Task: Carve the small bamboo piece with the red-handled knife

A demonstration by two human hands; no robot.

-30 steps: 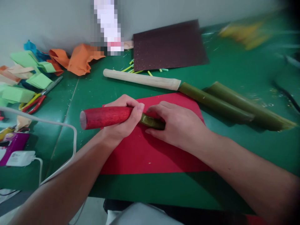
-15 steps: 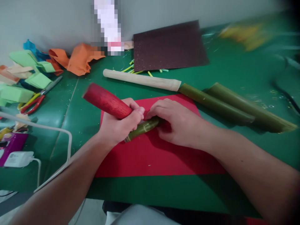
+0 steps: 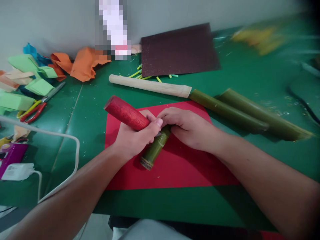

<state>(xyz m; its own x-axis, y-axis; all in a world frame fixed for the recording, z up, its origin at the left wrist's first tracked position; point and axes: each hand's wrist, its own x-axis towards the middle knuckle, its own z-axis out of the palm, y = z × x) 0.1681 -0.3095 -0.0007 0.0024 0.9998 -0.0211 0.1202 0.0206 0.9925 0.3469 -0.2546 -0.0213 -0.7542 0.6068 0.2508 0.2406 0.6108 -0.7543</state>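
My left hand (image 3: 136,136) is wrapped round a thick red stick (image 3: 127,111) with a wood-like surface, its blunt end pointing up and left. Below that hand a short green bamboo piece (image 3: 155,151) slants over a red sheet (image 3: 125,180), with its jointed end toward me. The fingers of my right hand (image 3: 186,125) are curled over the bamboo's upper end, close to my left fingertips. A small pale sliver, perhaps metal, shows between my left fingers and the bamboo. The red stick's other end is hidden by my hands.
Behind lie a peeled pale stick (image 3: 150,86), green bamboo lengths (image 3: 250,116) and a dark brown sheet (image 3: 180,50). Scissors (image 3: 41,103), folded green paper (image 3: 18,100) and crumpled orange paper (image 3: 83,65) are at the left. A white cable (image 3: 78,146) loops beside my left forearm.
The green bamboo has swung from nearly level to steeply slanted, its jointed end now nearer me. My left hand and the red stick have shifted right and slightly toward me.
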